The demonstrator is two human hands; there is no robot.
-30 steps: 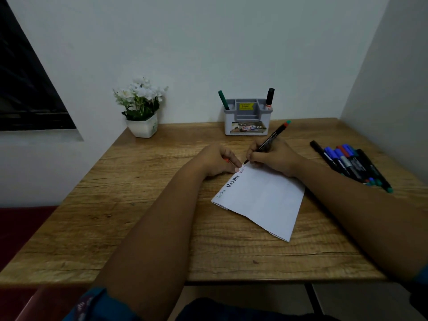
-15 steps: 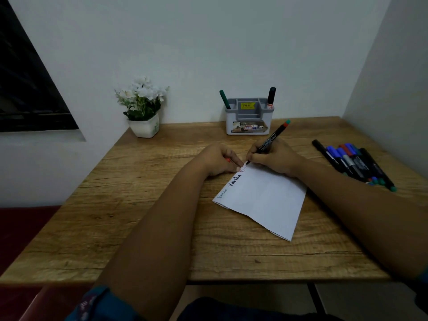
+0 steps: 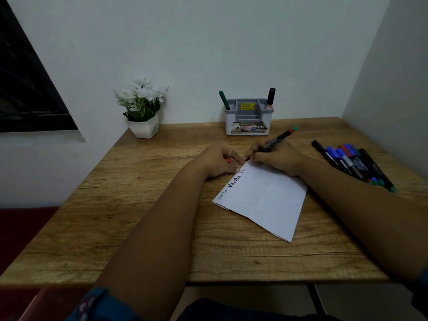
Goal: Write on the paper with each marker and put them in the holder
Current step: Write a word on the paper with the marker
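Observation:
A folded white paper (image 3: pixel 266 200) lies on the wooden table (image 3: pixel 150 205), with words in green, black and red along its top edge. My right hand (image 3: pixel 275 158) grips a black marker (image 3: pixel 278 139) with a red and green end, its tip on the paper's far corner. My left hand (image 3: pixel 220 162) rests at the paper's edge, fingers curled round a small red cap (image 3: pixel 228 161). The grey holder (image 3: pixel 249 118) stands at the back against the wall, with a green marker (image 3: pixel 224 100) and a black marker (image 3: pixel 270 97) in it.
Several markers (image 3: pixel 354 163) with blue, red, black and green caps lie in a pile at the right. A white pot of white flowers (image 3: pixel 142 112) stands at the back left. Walls close the table at the back and right.
The red writing has grown a little toward the paper's corner as my right hand moved the marker. My left hand has stayed in place.

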